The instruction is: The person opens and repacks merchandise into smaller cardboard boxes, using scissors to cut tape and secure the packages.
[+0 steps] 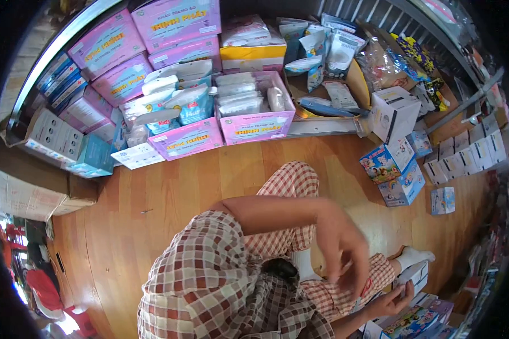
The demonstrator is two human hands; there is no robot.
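Observation:
My left hand (348,254) hangs over my bent leg in checked trousers, slightly blurred. Its fingers point down and stand a little apart, with nothing visible in them. Lower right, my right hand (389,302) is palm up with its fingers curled in. Whether something small is between its fingertips I cannot make out. Just beyond these fingertips lies a white box (417,277), partly hidden. Below the right hand are several colourful cartoon-printed boxes (410,323). A thin red item (369,284) shows near my left fingertips, too small to name.
Pink cartons (186,141) and open boxes of packaged goods line the shelf at the back. Blue cartoon boxes (401,183) and a white box (395,113) are stacked at right, beside a row of white boxes (466,158). A brown carton (34,192) stands on the wooden floor (113,237) at left.

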